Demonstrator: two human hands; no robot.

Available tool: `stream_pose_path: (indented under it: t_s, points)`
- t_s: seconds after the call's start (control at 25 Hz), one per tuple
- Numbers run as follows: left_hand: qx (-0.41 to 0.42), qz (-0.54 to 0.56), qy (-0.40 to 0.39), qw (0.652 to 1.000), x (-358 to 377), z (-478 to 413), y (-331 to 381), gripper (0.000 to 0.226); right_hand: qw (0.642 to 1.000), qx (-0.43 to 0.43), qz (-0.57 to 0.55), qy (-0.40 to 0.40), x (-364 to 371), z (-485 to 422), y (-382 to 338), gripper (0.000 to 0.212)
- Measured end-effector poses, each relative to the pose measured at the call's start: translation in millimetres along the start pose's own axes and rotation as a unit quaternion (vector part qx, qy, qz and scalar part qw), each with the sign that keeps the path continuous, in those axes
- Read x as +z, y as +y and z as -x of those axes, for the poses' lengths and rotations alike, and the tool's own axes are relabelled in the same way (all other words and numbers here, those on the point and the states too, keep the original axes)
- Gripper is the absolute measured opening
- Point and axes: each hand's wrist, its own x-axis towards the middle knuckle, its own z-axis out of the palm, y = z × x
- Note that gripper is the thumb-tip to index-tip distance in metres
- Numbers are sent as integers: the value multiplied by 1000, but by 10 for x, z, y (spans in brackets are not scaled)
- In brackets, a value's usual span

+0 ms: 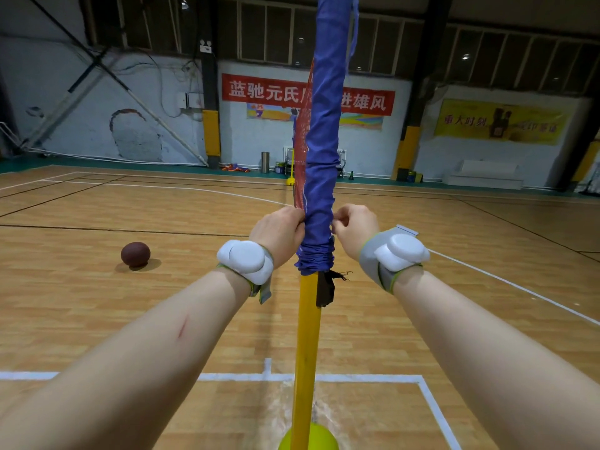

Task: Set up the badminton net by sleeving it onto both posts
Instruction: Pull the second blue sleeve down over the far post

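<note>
Both hands, left hand (279, 230) and right hand (354, 228), pinch the blue net sleeve (321, 151) on the yellow post (306, 345); open wooden floor (130, 319) lies all round.

I stand on a wooden court floor (81, 287) marked with white and dark lines. A round yellow base (308, 438) sits on it at six o'clock, closest to me. A brown ball (135, 254) rests at ten o'clock, well apart. Far off at twelve o'clock stands a second yellow base (290, 181), and at two o'clock a white bench (483, 180) stands by the wall.
</note>
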Motion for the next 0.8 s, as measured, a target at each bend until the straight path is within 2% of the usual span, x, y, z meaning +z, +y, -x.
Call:
stream_pose_path:
  t_s: [0.12,0.28,0.4,0.48,0.6,0.8]
  points:
    - [-6,-18,-40,999,60,117,-18,21,1000,5,14,-26,73,100,95,21]
    - [-7,-3,-43,999,113,178,-27,25,993,86,-80,-3,134,126,186,18]
    - [2,2,-43,999,152,190,-55,25,982,156,-71,-80,126,176,267,27]
    - [-3,6,-42,999,167,203,-59,25,974,183,-67,-117,145,211,298,18]
    - [-22,-3,-50,999,183,256,-10,25,970,185,-73,-141,146,265,271,10]
    - [-60,-28,-65,996,211,340,102,31,958,201,-124,-163,153,239,275,26]
